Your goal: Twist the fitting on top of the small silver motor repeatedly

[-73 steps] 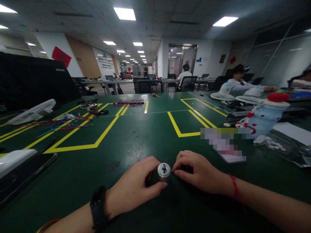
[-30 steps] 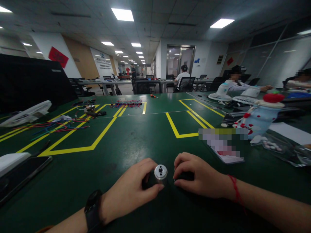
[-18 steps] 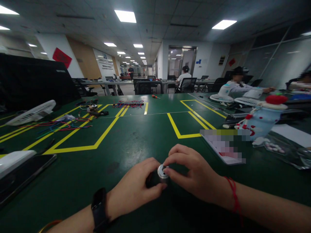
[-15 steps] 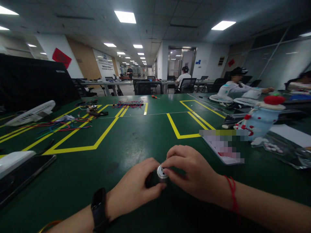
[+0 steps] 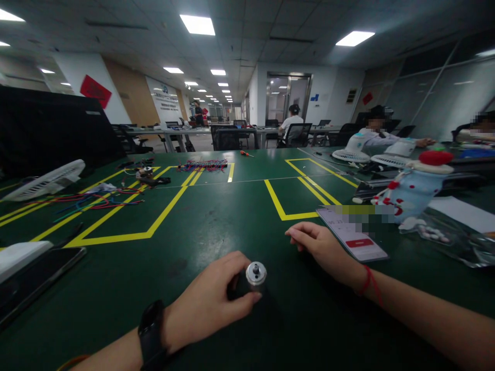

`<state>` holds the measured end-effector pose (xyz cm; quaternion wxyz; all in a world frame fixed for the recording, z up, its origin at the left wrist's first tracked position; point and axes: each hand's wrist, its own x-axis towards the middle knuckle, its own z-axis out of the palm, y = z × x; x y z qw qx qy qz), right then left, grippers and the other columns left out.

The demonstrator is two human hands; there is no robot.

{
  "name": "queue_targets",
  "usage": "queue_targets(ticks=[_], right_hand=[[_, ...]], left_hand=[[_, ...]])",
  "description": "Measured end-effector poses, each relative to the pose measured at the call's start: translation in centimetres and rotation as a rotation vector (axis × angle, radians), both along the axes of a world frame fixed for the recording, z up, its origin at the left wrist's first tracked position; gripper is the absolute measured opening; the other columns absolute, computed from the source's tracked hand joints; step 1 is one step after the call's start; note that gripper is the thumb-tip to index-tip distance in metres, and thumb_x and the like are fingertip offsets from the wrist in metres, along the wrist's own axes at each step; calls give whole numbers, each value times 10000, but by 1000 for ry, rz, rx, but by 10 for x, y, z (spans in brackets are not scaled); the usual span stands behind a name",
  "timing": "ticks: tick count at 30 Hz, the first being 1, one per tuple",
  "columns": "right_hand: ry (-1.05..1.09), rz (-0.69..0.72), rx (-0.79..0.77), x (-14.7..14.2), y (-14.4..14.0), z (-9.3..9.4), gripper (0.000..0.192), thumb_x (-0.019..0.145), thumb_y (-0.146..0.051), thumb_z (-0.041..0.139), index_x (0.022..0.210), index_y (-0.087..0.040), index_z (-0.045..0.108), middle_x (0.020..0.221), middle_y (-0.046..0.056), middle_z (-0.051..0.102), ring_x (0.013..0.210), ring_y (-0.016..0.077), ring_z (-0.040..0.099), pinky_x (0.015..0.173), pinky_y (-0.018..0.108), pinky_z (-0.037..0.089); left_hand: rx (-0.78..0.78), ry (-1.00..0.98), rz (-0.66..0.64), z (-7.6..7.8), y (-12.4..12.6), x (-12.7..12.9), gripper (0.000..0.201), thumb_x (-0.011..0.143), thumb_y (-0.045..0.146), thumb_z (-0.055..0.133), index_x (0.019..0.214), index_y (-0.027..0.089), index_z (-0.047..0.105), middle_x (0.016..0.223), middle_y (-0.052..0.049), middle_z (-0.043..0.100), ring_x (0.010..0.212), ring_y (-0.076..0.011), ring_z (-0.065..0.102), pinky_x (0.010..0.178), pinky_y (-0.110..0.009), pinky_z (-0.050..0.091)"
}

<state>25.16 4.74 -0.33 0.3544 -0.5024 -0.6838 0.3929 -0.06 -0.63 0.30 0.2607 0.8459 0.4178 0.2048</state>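
At the far left edge of the frame a dark phone [image 5: 36,281] lies on the green tabletop [image 5: 216,216]. Lower centre, the left hand [image 5: 211,301] is clamped around a small silver motor [image 5: 256,273], shaft end facing up. Right of it, the right hand [image 5: 323,247] rests flat, fingers loose and holding nothing, just beside another phone [image 5: 353,237].

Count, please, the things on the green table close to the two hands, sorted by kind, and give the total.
Small cylindrical silver metal motor, held in the left hand: 1
Smartphones with lit white screen, beside the open right hand: 1
Black phones or tablets, flat at the left edge: 1
Total: 3
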Motion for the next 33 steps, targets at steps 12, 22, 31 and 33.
queue_targets(ticks=[12,22,31,33], right_hand=[[-139,321,326,-31,-28,16,136,846,-208,620,974,-192,665,918,29,624,783,139,563,677,259,453],[-51,230,290,-27,-29,19,68,869,-241,614,888,-192,658,910,17,606,820,144,569,729,281,460],[-383,421,319,-13,-34,5,92,798,-231,690,887,-228,717,995,37,610,946,199,557,885,395,416],[-331,414,263,-13,-32,7,109,804,-241,684,908,-217,705,994,35,616,931,189,567,852,360,439]], left_hand=[[24,13,7,-3,-1,1,112,829,244,624,857,187,531,835,4,555,728,-162,501,621,-262,361],[19,6,13,0,-2,2,122,824,244,636,855,184,533,837,6,554,727,-160,501,614,-259,360],[2,17,-4,2,-2,1,114,834,240,640,865,184,545,833,10,546,728,-157,486,621,-258,354],[-1,10,-9,2,-1,0,108,839,240,636,866,186,546,833,10,548,731,-157,488,624,-256,354]])
